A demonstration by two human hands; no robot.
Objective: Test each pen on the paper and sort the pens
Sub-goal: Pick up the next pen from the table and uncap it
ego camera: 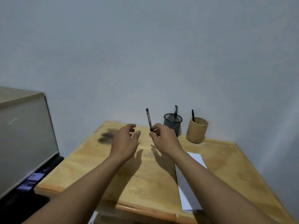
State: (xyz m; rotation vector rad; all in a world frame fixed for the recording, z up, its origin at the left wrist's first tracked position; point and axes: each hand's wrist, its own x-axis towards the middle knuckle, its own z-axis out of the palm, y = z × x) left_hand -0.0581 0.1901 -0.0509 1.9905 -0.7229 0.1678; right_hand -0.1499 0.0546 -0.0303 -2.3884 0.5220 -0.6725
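Observation:
My right hand point(163, 139) pinches a clear-barrelled pen point(148, 118) with a dark cap, held almost upright above the wooden table point(145, 172). A little to its left my left hand point(125, 141) hovers with fingers spread and nothing in it. At the back of the table a black mesh cup point(172, 124) holds one dark pen point(175, 110). Beside it on the right, a tan cylindrical cup point(196, 132) holds another dark pen point(192, 115). A white sheet of paper point(187, 188) lies on the right side of the table, partly hidden under my right forearm.
A dark stain point(106, 137) marks the table's back left. A beige cabinet point(24, 138) stands to the left, with a dark surface point(30, 183) below it. A plain wall rises behind the table. The table's front edge point(145, 207) is near me.

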